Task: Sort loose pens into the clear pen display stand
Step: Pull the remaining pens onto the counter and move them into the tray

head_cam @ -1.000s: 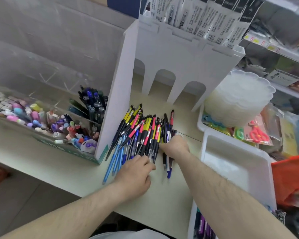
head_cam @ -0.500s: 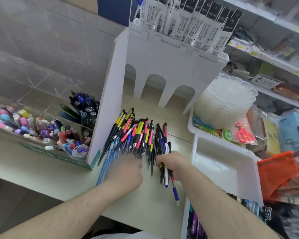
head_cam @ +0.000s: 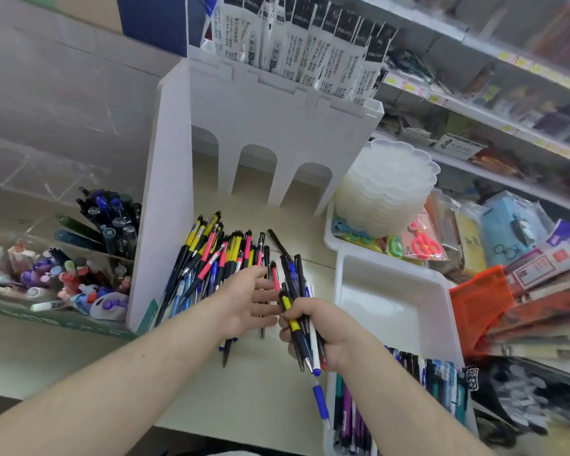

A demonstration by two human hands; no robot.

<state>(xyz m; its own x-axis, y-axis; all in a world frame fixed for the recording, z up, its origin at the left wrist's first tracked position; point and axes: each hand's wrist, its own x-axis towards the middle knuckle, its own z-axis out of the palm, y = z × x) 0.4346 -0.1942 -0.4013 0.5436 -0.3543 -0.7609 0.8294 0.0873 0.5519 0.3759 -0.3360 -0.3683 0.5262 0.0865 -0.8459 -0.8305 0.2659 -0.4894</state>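
We see the right hand (head_cam: 323, 327) curled around a bundle of pens (head_cam: 297, 311), lifted just off the table (head_cam: 79, 353). The left hand (head_cam: 244, 304) is spread, fingers straight, hovering over the loose pile of pens (head_cam: 211, 258) lying beside the white stand (head_cam: 277, 126). A white tray (head_cam: 395, 301) sits to the right.

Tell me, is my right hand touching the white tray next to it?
Apart. In the head view the right hand, gripping a bundle of pens, sits left of the white tray, with a strip of bare counter between them.
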